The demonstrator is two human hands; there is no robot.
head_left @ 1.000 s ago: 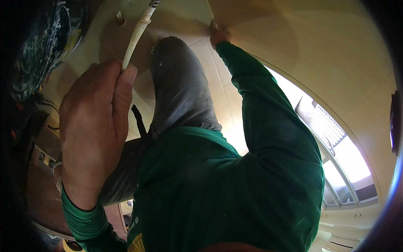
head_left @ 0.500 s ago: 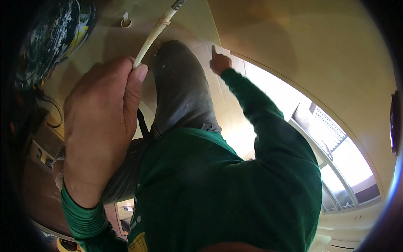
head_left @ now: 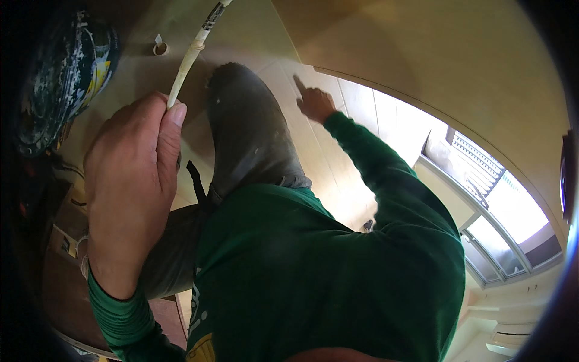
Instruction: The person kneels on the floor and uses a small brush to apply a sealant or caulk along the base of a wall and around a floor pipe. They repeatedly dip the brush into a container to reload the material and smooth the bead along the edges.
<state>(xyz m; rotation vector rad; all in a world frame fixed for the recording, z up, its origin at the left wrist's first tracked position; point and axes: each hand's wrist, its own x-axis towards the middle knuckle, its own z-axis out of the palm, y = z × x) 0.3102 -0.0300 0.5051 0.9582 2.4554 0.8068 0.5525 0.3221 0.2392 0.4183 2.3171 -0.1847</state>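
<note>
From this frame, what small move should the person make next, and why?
Probably bring the right hand to the edge of the tan panel: it looks empty, one finger extended, with a visible gap to that edge, while the left hand is occupied, pinching a pale stick.

Stick, 11 o'clock: cream, black-banded. Container, 10 o'clock: dark green, white-splattered, yellow-patched. Shirt, 5 o'clock: green. Trousers, 11 o'clock: grey.

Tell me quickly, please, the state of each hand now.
Left hand: closed, holding a thin pale stick.
Right hand: one of its fingers extended; whether the others hold anything cannot be told.
</note>
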